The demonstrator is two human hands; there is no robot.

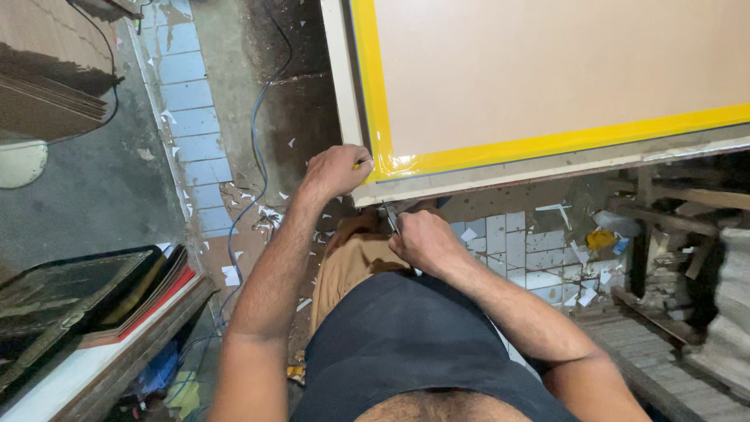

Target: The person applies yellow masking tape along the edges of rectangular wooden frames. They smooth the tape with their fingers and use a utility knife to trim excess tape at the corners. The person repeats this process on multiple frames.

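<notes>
A large beige board (562, 70) lies on a work surface, edged with yellow tape (375, 94) along its left and near sides. My left hand (336, 170) is closed at the board's near-left corner, pinching the end of the yellow tape there. My right hand (422, 241) sits just below the board's edge, gripping a thin metal blade tool (390, 216) that points up toward the corner. What the blade touches is hard to tell.
A blue cable (254, 141) runs across the dark floor at left. Stacked boards and frames (86, 301) stand at lower left. Small paper scraps litter the tiled floor (539, 250). Wooden pieces and stacked material (687, 258) crowd the right side.
</notes>
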